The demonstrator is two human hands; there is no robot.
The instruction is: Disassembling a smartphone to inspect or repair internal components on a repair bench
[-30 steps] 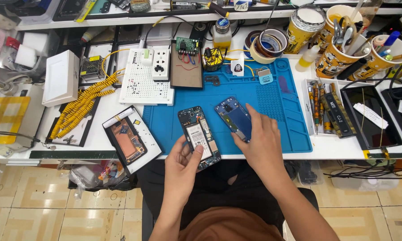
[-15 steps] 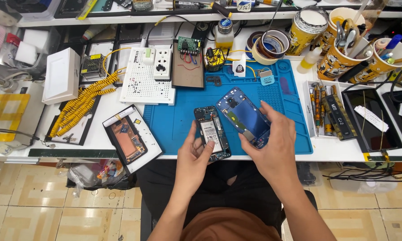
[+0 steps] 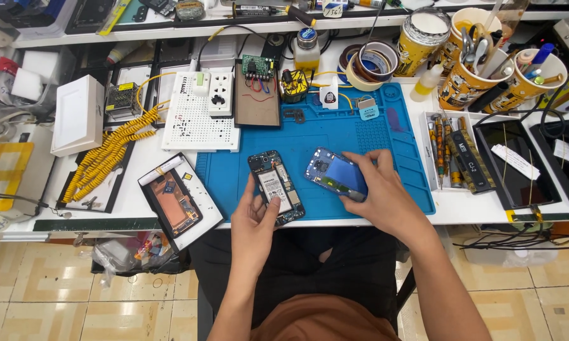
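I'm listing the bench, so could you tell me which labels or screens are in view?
Battery label: white rectangle on the opened phone at the left hand.
Dark tablet screen: right of the blue mat, white strip stuck across it.
Printed cups: yellow patterned, top right, holding tools.

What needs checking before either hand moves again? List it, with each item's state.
1. Left hand has hold of the opened phone: ok, fingers lie along its near end and side.
2. Right hand has hold of the blue back cover: ok, fingers wrap its right end.
3. Opened phone and back cover are apart: ok, a strip of blue mat shows between them.
4. Both parts sit over the mat: ok.
5. Loose screws or small parts under the cover: cannot tell, too small to see.
6. The second opened phone on its white tray stays clear of the left hand: ok, a gap shows.
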